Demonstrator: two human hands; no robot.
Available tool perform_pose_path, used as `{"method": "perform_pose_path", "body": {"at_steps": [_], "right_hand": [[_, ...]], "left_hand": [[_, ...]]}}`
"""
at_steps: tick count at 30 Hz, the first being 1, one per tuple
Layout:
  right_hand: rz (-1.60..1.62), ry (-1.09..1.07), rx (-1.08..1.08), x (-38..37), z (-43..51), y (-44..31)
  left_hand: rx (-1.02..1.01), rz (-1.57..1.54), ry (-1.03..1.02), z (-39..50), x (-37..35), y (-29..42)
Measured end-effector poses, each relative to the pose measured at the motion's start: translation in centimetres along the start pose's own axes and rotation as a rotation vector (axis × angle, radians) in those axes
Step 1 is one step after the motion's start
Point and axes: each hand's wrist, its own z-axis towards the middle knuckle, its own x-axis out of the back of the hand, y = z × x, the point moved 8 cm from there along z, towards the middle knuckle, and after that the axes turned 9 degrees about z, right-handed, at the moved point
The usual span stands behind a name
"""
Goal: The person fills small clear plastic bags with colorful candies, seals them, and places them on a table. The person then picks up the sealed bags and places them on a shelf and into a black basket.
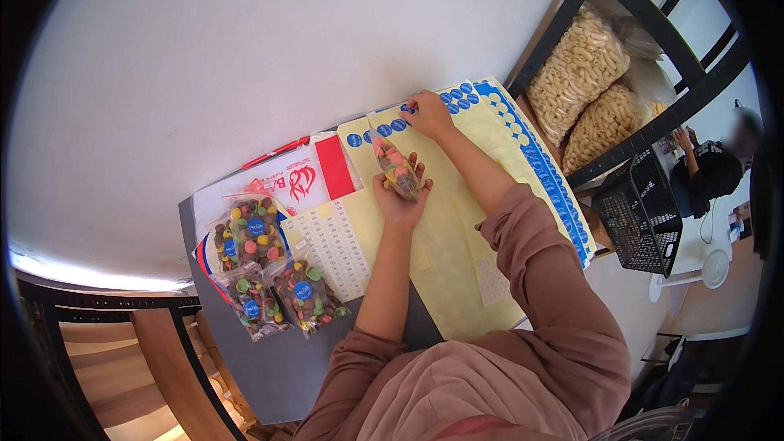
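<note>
My left hand (pixel 401 199) holds a small clear plastic bag (pixel 396 162) of brown, pink and green pieces that look like sweets or chocolates. The bag is tilted, its narrow end pointing towards the wall. Farther out, my right hand (pixel 430 111) pinches a blue round sticker (pixel 407 109) at the far edge of a yellow sticker sheet (pixel 441 196). Whether that sticker is fully off the sheet is hard to tell. More blue round stickers (pixel 384 130) run along the sheet on both sides of my right hand. To the left lie several filled bags (pixel 304 294) bearing blue round stickers.
A sheet of small white labels (pixel 334 245), a red-and-white plastic packet (pixel 300 180) and a red pen (pixel 275 152) lie on the grey table (pixel 257 373). At right stand a black rack with pasta bags (pixel 579 67), a black basket (pixel 640 214) and another person (pixel 704 174). A white wall borders the far side.
</note>
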Motion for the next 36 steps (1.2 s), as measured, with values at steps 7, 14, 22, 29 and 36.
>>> {"method": "perform_pose_path", "body": {"at_steps": [7,14,22,29,36], "right_hand": [[-0.021,0.017,0.027,0.1,-0.1,-0.2],[-0.102,0.084,0.000,0.3,-0.1,-0.3],[-0.160,0.054,0.021,0.0,0.2,-1.0],[-0.055,-0.018,0.033,-0.6,0.6,-0.2],[-0.042,-0.117,-0.025,-1.6,1.7,1.6]], "left_hand": [[-0.018,0.034,-0.025,-0.2,-0.7,0.2],[-0.011,0.030,0.000,-0.4,-0.9,0.1],[-0.007,0.013,0.013,-0.4,-0.8,0.3],[-0.006,0.015,0.009,-0.5,-0.8,0.3],[-0.005,0.002,0.000,-0.4,-0.7,0.2]]}}
